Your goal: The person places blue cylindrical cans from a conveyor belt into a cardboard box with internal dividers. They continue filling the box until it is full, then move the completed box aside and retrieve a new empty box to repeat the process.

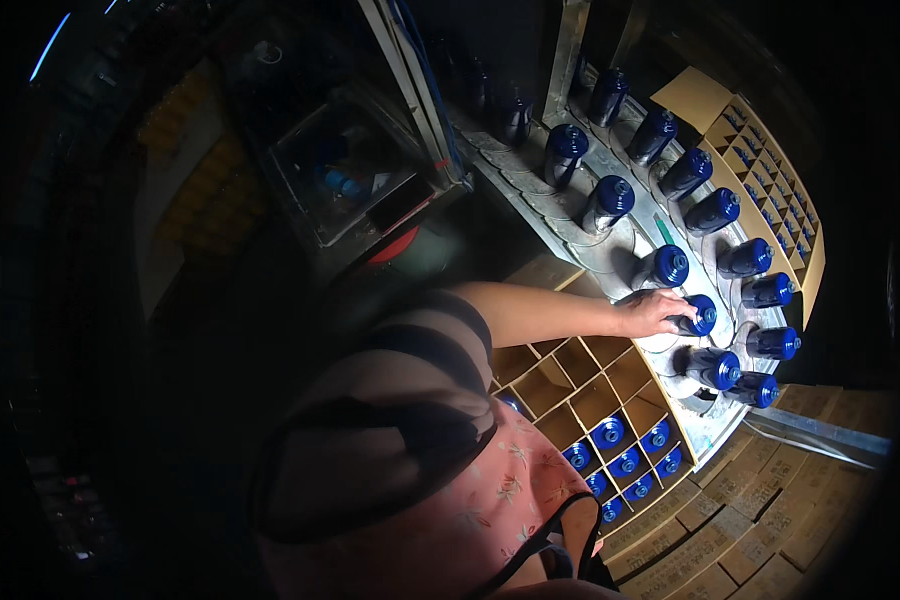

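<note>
Blue bottle (708, 320) under my left hand (655, 314), over the conveyor (585, 252); taking it as centre of the clock. Fingers curled round its near side, up by the shoulder: a grasp, as I read it, though how tight I can't tell. Base hidden, so no saying whether it touches the conveyor. Right hand out of view; can't tell its state.

Close in: one neighbour bottle (671, 266) at 11 o'clock, a second neighbour bottle (718, 369) at 6, both just beside. Narrow nozzle on each top. Best, I judge, to bear on the broad shoulder and body, leave the nozzle alone, keep the bottle upright. Knuckles clear of 11 and 6: a sideways knock could tip a neighbour.

At 8, divided carton (595, 398), its edge along the conveyor. Packed bottles (608, 432) in cells toward 7, bare cardboard showing toward 8. Striped sleeve (425, 348) at 9; forearm crosses by the carton's upper end, so elbow wants watching there.

Farther: outer row of bottles (745, 258), 11 round to 5. Beyond, at 1, second divided carton (692, 95), flap raised, blue tops inside. Down at 5, stacked brown cartons (735, 545).
</note>
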Demonstrator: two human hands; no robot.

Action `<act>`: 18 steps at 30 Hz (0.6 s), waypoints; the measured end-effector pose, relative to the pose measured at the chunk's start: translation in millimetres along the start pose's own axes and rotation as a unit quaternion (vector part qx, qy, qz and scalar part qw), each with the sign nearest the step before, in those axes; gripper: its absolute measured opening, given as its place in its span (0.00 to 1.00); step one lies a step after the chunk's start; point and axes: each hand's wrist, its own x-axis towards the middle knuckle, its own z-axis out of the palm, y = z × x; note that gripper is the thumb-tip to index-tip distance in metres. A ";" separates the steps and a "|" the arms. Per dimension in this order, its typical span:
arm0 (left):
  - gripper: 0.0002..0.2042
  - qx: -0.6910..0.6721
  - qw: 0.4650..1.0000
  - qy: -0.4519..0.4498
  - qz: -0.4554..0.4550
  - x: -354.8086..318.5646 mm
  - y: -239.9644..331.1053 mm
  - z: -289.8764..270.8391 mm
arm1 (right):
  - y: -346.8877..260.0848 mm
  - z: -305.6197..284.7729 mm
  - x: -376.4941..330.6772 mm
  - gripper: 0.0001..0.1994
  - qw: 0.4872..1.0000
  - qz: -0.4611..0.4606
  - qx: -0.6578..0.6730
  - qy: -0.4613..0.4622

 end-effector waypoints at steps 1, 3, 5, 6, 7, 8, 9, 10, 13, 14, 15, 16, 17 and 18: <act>0.22 0.005 1.000 0.012 -0.001 -23.6 1.3 -16.4 | -3.3 -0.5 -2.3 0.19 1.000 -0.005 -0.006 -0.008; 0.21 0.014 0.998 0.017 -0.062 -63.8 0.5 -52.6 | -14.0 -4.2 -10.7 0.19 1.000 -0.012 -0.012 -0.018; 0.23 0.060 0.983 0.049 -0.165 -107.9 1.1 -91.6 | -28.2 -10.1 -22.5 0.19 0.999 -0.016 -0.019 -0.026; 0.24 0.082 0.977 0.051 -0.189 -124.3 1.2 -110.7 | -36.0 -12.7 -28.9 0.19 0.999 -0.019 -0.024 -0.031; 0.24 0.103 0.973 0.052 -0.201 -137.7 1.7 -127.6 | -43.8 -15.8 -35.0 0.19 0.999 -0.021 -0.029 -0.034; 0.26 0.104 0.963 0.071 -0.237 -151.5 7.5 -138.7 | -51.8 -18.6 -41.4 0.19 0.999 -0.023 -0.029 -0.035; 0.33 0.119 0.945 0.014 -0.303 -160.2 11.7 -147.4 | -58.5 -20.8 -47.2 0.19 0.998 -0.026 -0.031 -0.039; 0.37 0.094 0.946 -0.001 -0.310 -168.5 21.0 -148.4 | -65.4 -23.0 -52.2 0.19 0.998 -0.030 -0.034 -0.044; 0.42 0.106 0.915 -0.112 -0.373 -176.9 37.9 -146.8 | -83.3 -29.7 -68.4 0.19 0.997 -0.042 -0.039 -0.051; 0.41 0.108 0.917 -0.086 -0.373 -177.4 38.4 -147.0 | -86.5 -31.3 -71.9 0.19 0.997 -0.044 -0.040 -0.052; 0.39 0.089 0.919 -0.073 -0.376 -177.2 38.8 -147.2 | -91.4 -34.7 -76.6 0.19 0.997 -0.047 -0.042 -0.054; 0.35 0.104 0.921 -0.065 -0.371 -177.5 36.7 -149.0 | -96.0 -36.4 -81.3 0.19 0.996 -0.049 -0.042 -0.054; 0.35 0.111 0.923 -0.076 -0.360 -178.6 32.5 -152.5 | -99.7 -39.3 -84.8 0.19 0.996 -0.052 -0.044 -0.055; 0.34 0.119 0.925 -0.088 -0.349 -179.9 28.0 -158.0 | -103.0 -41.1 -90.5 0.19 0.996 -0.053 -0.045 -0.055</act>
